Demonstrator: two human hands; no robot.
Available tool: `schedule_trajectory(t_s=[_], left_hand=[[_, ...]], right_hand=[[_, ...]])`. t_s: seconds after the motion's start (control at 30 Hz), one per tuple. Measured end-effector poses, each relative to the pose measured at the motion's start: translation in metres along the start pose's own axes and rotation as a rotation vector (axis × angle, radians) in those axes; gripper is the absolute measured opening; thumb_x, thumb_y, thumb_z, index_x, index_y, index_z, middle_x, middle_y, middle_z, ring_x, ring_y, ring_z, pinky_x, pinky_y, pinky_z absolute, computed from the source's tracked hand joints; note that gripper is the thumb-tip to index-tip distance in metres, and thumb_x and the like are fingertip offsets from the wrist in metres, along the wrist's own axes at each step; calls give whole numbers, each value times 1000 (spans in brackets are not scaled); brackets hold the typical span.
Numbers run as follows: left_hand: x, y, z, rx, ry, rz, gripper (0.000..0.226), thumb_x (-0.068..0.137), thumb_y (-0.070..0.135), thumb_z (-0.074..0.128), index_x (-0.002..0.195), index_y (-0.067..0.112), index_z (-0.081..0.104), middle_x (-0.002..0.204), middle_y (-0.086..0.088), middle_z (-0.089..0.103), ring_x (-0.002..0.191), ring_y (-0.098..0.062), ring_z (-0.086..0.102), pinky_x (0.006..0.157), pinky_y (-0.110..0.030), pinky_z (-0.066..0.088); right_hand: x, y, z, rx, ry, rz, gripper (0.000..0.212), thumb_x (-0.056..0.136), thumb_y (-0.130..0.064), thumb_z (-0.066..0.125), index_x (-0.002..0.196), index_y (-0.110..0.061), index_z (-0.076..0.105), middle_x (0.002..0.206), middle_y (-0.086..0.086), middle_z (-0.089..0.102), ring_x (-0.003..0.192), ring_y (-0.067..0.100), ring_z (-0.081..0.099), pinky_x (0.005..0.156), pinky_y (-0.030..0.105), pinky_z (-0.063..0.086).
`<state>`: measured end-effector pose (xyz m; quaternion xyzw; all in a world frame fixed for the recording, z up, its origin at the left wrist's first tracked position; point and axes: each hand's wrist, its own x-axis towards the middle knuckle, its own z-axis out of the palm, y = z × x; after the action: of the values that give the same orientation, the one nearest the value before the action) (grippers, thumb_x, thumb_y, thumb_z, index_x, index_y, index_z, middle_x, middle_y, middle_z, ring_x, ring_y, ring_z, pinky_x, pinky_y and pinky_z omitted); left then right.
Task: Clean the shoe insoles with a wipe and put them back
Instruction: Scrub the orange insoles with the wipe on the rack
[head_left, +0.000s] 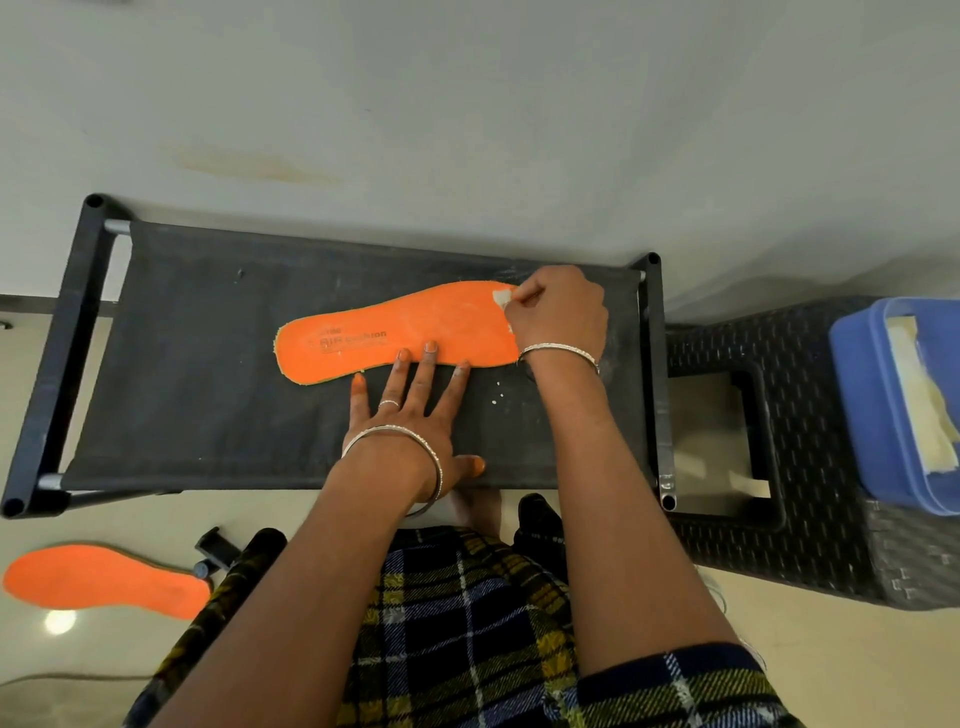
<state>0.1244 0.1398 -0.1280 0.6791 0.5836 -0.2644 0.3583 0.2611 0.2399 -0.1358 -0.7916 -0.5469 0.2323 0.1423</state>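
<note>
Spanning the view, a black fabric rack (208, 415) carries the orange insole (374, 332), which lies flat beneath both sets of fingertips. The left hand (410, 421) lies flat, fingers straight and spread, its middle fingertips pressing the insole's near edge. The right hand (561, 312) curls over the wide end, its fingers pinching a small white wipe (501, 297) against the insole.

The insole (395, 332) pressed by the left hand (410, 415) is seen as matt orange, smooth on top and rough and frayed at the edge. The bench (208, 405) beneath is covered in dull dark cloth, stretched on grey metal rods (117, 227). A pale, papery wipe (501, 298) is pinched in the right hand (558, 312). Right of it, a box (862, 415) of smooth blue plastic is seen. The floor (62, 670) left of the left hand is glossy.
</note>
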Motion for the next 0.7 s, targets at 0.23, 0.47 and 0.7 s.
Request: schedule_trajectory(t_s=[0.23, 0.47, 0.7], left_hand=[[2, -2, 0, -1, 3, 0, 100, 91, 72, 40, 145, 37, -37, 148, 1, -49, 143, -26, -36, 116, -60, -11], [3, -3, 0, -4, 2, 0, 100, 91, 71, 40, 145, 37, -36, 149, 1, -48, 143, -26, -36, 117, -60, -11], [2, -3, 0, -2, 1, 0, 100, 91, 71, 41, 145, 37, -36, 149, 1, -48, 143, -26, -35, 117, -60, -11]], right_hand=[[0, -3, -1, -9, -74, -37, 4, 78, -30, 74, 80, -33, 74, 95, -5, 72, 91, 23, 68, 77, 30, 55], [-5, -7, -1, -35, 30, 12, 16, 85, -14, 62, 86, -24, 74, 98, 0, 72, 92, 28, 67, 70, 25, 45], [-6, -9, 4, -10, -62, -68, 5, 79, -34, 74, 84, -35, 75, 99, -5, 72, 94, 22, 68, 80, 31, 55]])
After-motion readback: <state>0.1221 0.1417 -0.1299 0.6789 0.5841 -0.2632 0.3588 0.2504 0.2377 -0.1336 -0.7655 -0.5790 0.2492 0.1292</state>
